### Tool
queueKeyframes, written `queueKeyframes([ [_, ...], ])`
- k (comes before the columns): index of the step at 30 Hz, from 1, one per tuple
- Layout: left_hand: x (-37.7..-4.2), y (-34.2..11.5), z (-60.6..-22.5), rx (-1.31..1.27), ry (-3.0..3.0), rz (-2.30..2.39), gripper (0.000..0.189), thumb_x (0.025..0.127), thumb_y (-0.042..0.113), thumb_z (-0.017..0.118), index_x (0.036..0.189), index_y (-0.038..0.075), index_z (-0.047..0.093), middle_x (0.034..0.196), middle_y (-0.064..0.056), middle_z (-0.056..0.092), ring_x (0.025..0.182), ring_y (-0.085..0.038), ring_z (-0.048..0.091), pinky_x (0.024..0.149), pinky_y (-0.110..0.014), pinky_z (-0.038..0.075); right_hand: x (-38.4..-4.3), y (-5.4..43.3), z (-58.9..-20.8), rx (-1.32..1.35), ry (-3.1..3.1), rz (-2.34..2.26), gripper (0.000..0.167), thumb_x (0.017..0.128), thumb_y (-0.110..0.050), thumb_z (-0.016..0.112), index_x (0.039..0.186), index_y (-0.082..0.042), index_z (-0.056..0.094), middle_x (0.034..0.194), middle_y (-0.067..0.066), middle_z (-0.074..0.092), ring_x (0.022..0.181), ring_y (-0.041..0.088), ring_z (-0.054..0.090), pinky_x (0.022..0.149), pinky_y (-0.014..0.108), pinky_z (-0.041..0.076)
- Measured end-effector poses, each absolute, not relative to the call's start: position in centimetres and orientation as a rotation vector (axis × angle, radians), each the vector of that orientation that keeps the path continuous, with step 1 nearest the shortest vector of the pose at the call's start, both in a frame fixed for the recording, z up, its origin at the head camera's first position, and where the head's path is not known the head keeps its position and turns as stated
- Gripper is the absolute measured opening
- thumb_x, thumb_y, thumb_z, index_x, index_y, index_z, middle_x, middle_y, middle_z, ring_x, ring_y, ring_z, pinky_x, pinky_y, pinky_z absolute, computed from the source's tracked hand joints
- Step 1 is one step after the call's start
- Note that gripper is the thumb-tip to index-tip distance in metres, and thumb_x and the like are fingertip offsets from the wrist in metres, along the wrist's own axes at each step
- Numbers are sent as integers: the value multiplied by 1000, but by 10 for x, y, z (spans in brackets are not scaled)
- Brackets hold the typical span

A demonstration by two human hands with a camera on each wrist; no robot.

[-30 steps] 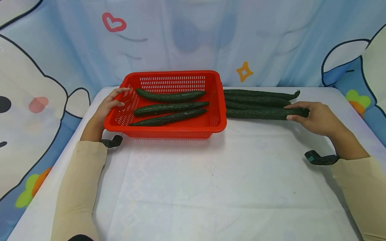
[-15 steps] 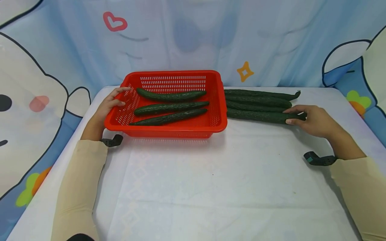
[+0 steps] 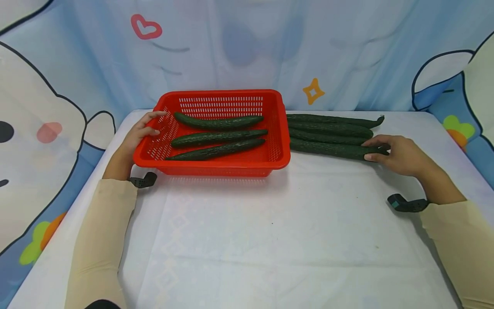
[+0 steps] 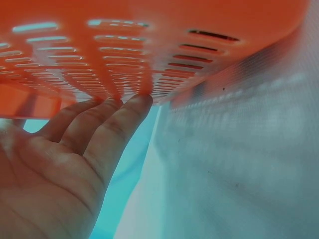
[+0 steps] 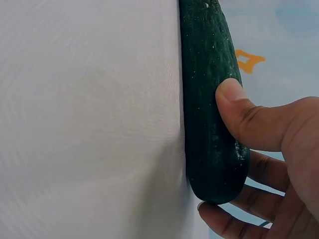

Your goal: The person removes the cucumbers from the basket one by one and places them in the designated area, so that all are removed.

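Note:
My left hand [image 3: 133, 139] grips the left end of a red plastic basket [image 3: 216, 170]. In the left wrist view its straight fingers [image 4: 119, 119] lie against the basket's slotted outer wall. Inside the basket lie three dark green cucumbers, the middle one [image 3: 218, 138] roughly level with the others. My right hand [image 3: 407, 155] pinches the right end of a long cucumber [image 3: 328, 148], the nearest of several lying side by side right of the basket. In the right wrist view the thumb [image 5: 234, 92] presses on that cucumber, with fingers around its blunt end.
Behind the held cucumber lie more cucumbers [image 3: 332, 128], their left ends hidden by the basket. A white cloth [image 3: 270, 231] covers the table. A blue cartoon curtain [image 3: 247, 47] hangs along the back. Black wrist cameras [image 3: 407, 203] sit on both wrists.
My right hand has shifted slightly left and nearer, and the end of the cucumber it holds has moved with it. The left hand and basket stay put.

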State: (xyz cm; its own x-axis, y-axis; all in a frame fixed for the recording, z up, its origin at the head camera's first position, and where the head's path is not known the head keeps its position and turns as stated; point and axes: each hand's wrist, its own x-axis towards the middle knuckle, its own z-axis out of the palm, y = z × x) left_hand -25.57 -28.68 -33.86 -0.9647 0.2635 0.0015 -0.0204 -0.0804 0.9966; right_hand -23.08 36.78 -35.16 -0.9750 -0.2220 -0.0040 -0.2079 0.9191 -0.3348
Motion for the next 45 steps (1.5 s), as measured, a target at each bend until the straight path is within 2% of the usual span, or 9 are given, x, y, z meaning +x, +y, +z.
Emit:
queueKeyframes([
  [15,-254,-291,-340,278,1964,2173,49,96,-3,41,138,23,47,142,-6,37,119,-22,49,81,-25,60,-232,362,-346,-310,3048,-588,42,94,-29,66,123,1,59,127,34,55,116,54,51,89,69,43],
  [19,-253,-292,-340,277,1960,2175,49,96,-3,41,137,23,47,142,-7,37,120,-23,49,81,-25,60,-232,361,-344,-236,3092,-632,35,97,-28,61,117,1,64,121,32,60,109,52,54,71,50,53],
  [22,-253,-293,-340,281,1957,2178,49,96,-3,42,137,23,47,142,-7,37,120,-23,49,81,-25,60,-233,360,-343,-208,3120,-642,32,97,-25,61,113,2,66,115,31,62,100,48,57,59,32,48],
  [24,-253,-293,-340,282,1958,2180,49,96,-3,41,137,23,47,142,-6,38,120,-23,49,81,-26,60,-233,359,-342,-215,3129,-644,31,97,-24,62,112,3,67,113,31,63,97,47,58,57,28,46],
  [29,-252,-293,-340,264,1971,2178,50,96,-3,42,138,24,47,142,-6,38,120,-22,49,81,-26,60,-232,355,-342,-248,3136,-657,26,96,-22,63,107,1,67,109,28,65,96,46,60,58,29,46],
  [34,-252,-293,-340,250,1973,2175,50,96,-2,43,138,24,47,143,-6,38,121,-22,49,81,-26,60,-229,349,-339,-262,3145,-677,30,96,-28,64,106,0,66,108,27,65,95,49,63,58,33,50],
  [37,-253,-293,-340,261,1959,2179,50,96,-3,42,139,23,47,142,-7,38,120,-23,49,81,-26,60,-223,341,-334,-286,3156,-693,35,95,-31,65,108,1,66,108,27,65,100,48,61,70,49,55],
  [40,-253,-293,-339,272,1958,2176,50,96,-3,42,139,23,47,141,-6,39,120,-22,50,80,-27,60,-215,329,-327,-366,3176,-696,32,94,-28,66,108,1,66,107,26,66,102,44,59,85,61,49],
  [45,-258,-290,-339,311,1953,2176,49,96,-4,42,137,23,49,142,-8,40,120,-23,51,81,-28,60,-199,306,-312,-518,3231,-699,19,90,-16,70,104,-3,69,105,22,68,103,39,58,86,59,46],
])
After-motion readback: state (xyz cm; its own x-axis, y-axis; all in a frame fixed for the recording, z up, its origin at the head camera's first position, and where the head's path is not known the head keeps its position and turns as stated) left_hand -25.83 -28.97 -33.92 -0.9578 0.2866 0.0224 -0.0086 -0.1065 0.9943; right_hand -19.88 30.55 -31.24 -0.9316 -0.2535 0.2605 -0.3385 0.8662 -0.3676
